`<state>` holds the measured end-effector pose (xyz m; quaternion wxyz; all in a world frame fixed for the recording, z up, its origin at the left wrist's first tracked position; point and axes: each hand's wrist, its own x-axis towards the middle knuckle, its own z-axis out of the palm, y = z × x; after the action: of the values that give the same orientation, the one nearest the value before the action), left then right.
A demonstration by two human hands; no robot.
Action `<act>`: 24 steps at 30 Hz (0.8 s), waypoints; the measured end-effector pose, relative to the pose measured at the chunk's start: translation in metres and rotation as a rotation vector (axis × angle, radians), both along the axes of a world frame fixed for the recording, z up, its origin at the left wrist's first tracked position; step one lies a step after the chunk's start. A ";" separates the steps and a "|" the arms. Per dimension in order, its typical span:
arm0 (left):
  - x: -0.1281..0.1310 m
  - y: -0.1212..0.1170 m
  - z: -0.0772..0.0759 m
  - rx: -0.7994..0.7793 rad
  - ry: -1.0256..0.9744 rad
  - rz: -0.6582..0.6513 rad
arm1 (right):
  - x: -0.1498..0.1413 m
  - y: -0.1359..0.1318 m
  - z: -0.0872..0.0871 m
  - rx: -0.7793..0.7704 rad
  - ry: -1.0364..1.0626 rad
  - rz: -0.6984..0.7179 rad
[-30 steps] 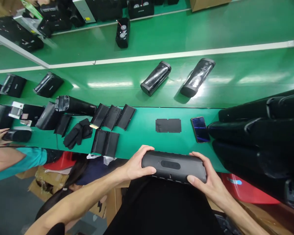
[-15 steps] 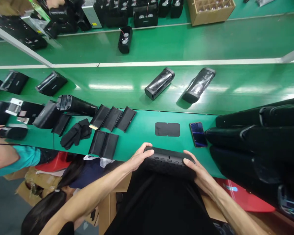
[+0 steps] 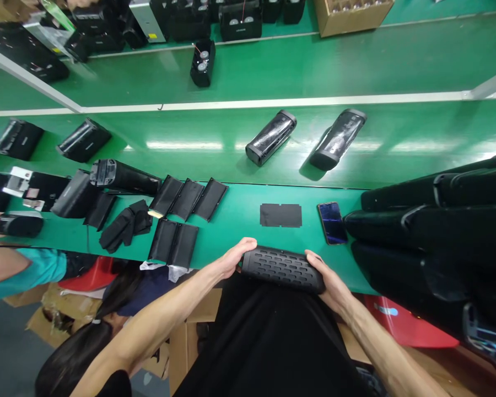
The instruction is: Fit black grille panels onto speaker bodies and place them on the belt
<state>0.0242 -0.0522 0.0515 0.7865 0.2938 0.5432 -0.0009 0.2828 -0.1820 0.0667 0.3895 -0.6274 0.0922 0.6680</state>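
Observation:
A black oblong speaker (image 3: 281,268) lies crosswise at the near edge of the green bench (image 3: 240,220), its perforated grille facing up. My left hand (image 3: 232,257) grips its left end with the fingers curled over the top. At the right end, my right hand (image 3: 329,278) wraps the casing. Just beyond the speaker lie a flat black pad (image 3: 280,215) and a phone (image 3: 332,222) with a dark blue screen.
Two finished speakers (image 3: 270,137) (image 3: 337,138) rest on the glossy conveyor belt behind. Black sleeves (image 3: 189,198) and black gloves (image 3: 124,227) lie left. Stacked black casings (image 3: 434,220) fill the right. A co-worker's arm in a teal sleeve (image 3: 25,267) is at far left; another person sits below.
The speaker has been rolled in my hands: a smooth face with an oval showed first, then a row of buttons, and the perforated grille faces up now.

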 end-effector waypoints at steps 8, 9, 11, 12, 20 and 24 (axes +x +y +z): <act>0.017 0.010 -0.009 -0.160 0.201 -0.096 | -0.005 0.002 -0.022 -0.064 0.008 0.008; 0.018 0.013 -0.010 -0.188 0.210 -0.112 | -0.004 0.004 -0.023 -0.089 0.034 0.016; 0.018 0.018 -0.011 -0.204 0.179 -0.135 | -0.002 0.009 -0.023 -0.136 0.090 0.032; 0.017 0.020 -0.011 -0.202 0.147 -0.139 | 0.000 0.011 -0.023 -0.157 0.115 0.038; 0.021 0.024 -0.015 -0.187 0.152 -0.122 | 0.004 0.010 -0.017 -0.183 0.160 0.055; 0.024 0.026 -0.016 -0.193 0.186 -0.136 | 0.003 0.009 -0.018 -0.189 0.146 0.066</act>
<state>0.0486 -0.0265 0.0353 0.7553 0.2518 0.5902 -0.1336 0.2861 -0.1734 0.0486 0.2986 -0.6136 0.1621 0.7128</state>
